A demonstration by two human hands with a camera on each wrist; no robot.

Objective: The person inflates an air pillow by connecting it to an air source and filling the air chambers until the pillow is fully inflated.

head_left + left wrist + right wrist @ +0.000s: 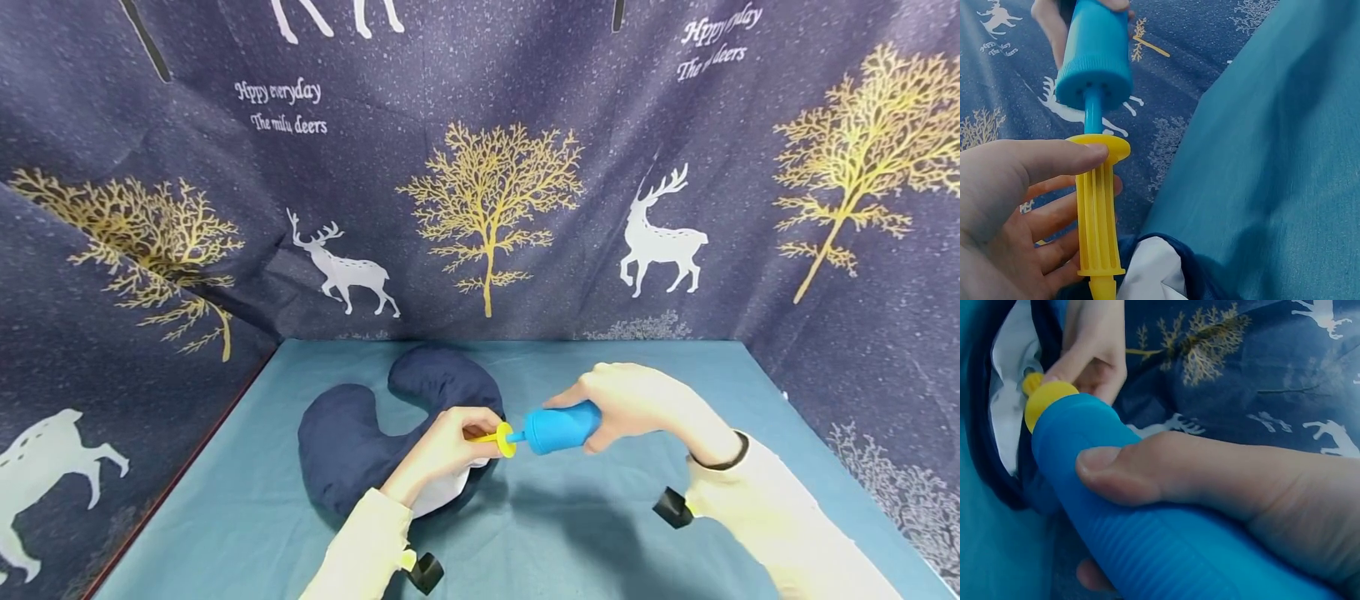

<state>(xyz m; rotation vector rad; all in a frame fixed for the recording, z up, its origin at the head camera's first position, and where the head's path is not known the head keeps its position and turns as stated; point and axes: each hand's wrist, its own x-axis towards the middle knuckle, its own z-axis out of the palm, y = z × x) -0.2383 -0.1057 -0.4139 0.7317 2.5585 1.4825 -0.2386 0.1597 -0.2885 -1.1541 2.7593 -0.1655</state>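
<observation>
Left hand: the left hand (442, 446) sits just below the centre of the head view, toward 7 o'clock, its cream sleeve running off the bottom edge. Thumb and fingers are curled round the yellow nozzle (498, 437), pinching it just behind its flange; in the left wrist view the thumb lies over the flange and the fingers fold under the ribbed stem (1099, 215).

Right hand: the right hand (637, 400) lies at 3 o'clock of the left one. It is wrapped round the rear of the blue pump (561, 427), thumb pressed along the ribbed barrel in the right wrist view (1147, 537), one fingertip showing beneath.

Pump: held in the air between both hands, lying almost level, the yellow end pointing to 9 o'clock. A thin blue stem joins the barrel to the yellow flange (1092, 109).

Pillow: a navy U-shaped pillow (352, 433) lies flat on the table, under and at 10 o'clock of the left hand. A white patch (442, 492) of it shows just below the left wrist; the yellow nozzle's tip points at this patch, but I cannot tell whether it is seated in it.

Table: teal cloth (570, 533) covers the surface.

Backdrop: at 12 o'clock, farthest off, hangs dark blue fabric (487, 208) printed with gold trees and white deer.
</observation>
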